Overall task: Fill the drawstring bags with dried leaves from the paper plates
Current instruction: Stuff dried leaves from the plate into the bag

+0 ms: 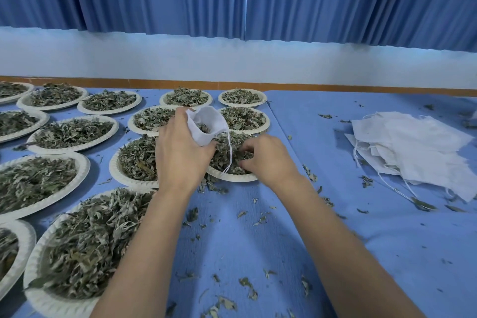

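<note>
- Counter [361,240]: covered in blue cloth, with a wall and blue curtains behind its far edge.
- Paper plates [84,165]: set in rows across the left half of the counter, from the near edge to the far edge, each heaped with dried leaves [77,248].
- Empty bags [413,147]: stacked flat in a loose white pile towards the right edge, cords trailing from it.
- Left hand [178,152]: held over the plates near the middle of the counter, its fingers wrapped round the drawstring bag.
- Right hand [268,160]: lowered onto the nearest plate [232,177], its fingers curled into the leaves there and closed on a pinch of them.
- Drawstring bag [206,126]: white, held above that plate with its mouth open, and a few leaves seen inside.
- Drawstring [229,155]: left hanging from the bag down onto the leaves.
- Leaf scraps [247,284]: scattered over the near half of the counter.
</note>
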The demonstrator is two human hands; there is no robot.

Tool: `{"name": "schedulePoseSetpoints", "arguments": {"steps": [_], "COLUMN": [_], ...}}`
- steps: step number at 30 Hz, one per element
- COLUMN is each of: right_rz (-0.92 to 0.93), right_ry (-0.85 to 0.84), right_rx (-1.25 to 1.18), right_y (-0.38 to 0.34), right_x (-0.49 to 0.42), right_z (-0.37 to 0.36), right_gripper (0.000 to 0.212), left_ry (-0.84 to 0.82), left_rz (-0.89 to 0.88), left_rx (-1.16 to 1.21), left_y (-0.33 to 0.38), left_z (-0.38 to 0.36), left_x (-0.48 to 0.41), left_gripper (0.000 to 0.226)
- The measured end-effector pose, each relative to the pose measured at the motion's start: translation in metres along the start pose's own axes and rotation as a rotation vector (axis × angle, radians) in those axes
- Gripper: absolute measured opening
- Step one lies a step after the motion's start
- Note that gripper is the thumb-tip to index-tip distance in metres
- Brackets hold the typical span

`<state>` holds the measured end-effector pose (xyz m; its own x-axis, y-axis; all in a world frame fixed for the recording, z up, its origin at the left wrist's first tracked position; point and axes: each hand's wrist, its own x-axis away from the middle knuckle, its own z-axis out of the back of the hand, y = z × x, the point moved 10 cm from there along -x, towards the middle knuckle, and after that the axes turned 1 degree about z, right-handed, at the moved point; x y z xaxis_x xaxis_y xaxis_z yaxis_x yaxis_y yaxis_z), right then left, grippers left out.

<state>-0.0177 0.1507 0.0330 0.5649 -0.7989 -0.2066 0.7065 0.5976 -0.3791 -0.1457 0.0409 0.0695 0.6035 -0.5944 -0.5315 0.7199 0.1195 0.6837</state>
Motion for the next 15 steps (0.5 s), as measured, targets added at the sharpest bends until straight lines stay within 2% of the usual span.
{"name": "schedulePoseSetpoints", "arguments": {"steps": [5, 11, 15], "right_rz": [-0.035, -0.104, -0.172], "right_ry": [0.088, 0.266, 0.298], "right_rx": [-0.125, -0.391, -0.582], "right_y": [0.006, 0.024, 0.034], "right_x": [0.000, -0.002, 0.000], "right_z": [0.007, 0.032, 0.031], "right_gripper": [0.018, 0.016, 0.019], "left_ry": [0.020, -0.037, 0.091], "left_rz": [0.043, 0.051, -0.056], "left_rx": [-0.021, -0.005, -0.140], "left_y": [0.008, 0.007, 0.019], "left_z": [0.003, -0.004, 0.007], "left_x": [0.005, 0.005, 0.001], "left_gripper": [0.057, 0.054, 0.051]}}
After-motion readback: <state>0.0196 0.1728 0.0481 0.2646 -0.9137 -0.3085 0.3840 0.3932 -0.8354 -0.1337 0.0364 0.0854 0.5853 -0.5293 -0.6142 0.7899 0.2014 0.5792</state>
